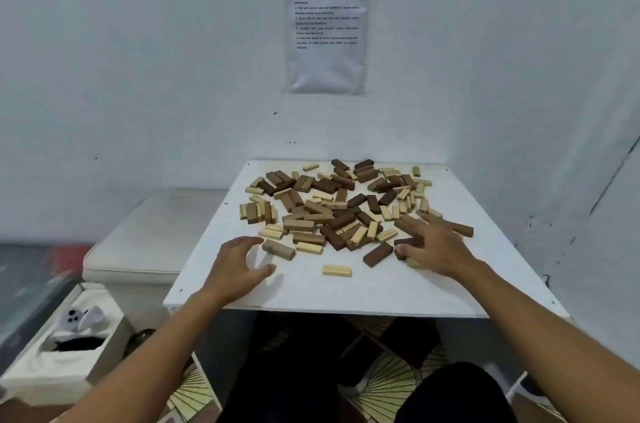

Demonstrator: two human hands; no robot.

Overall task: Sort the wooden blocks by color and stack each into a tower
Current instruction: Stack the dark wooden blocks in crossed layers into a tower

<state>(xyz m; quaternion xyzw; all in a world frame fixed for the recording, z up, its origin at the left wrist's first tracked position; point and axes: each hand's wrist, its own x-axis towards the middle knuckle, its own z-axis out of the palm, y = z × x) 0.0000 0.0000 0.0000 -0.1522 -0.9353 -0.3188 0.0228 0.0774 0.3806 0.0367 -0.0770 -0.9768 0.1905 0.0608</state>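
Note:
A loose heap of wooden blocks [332, 204] in pale, mid-brown and dark brown covers the far half of the white table [346, 294]. My left hand [239, 266] hovers near the heap's near-left edge, thumb and fingers spread apart, just short of a mid-brown block [278, 249]. My right hand [436, 249] lies on blocks at the heap's near-right edge, its thumb and fingers curled round a dark brown block [408, 243]. Another dark block [378, 254] and a single pale block [337, 270] lie apart in front of the heap.
The table stands in a corner, with a wall behind and a wall on the right. A printed sheet [325, 27] hangs on the back wall. A low white cabinet [145, 242] and a white box [62, 350] stand left of the table.

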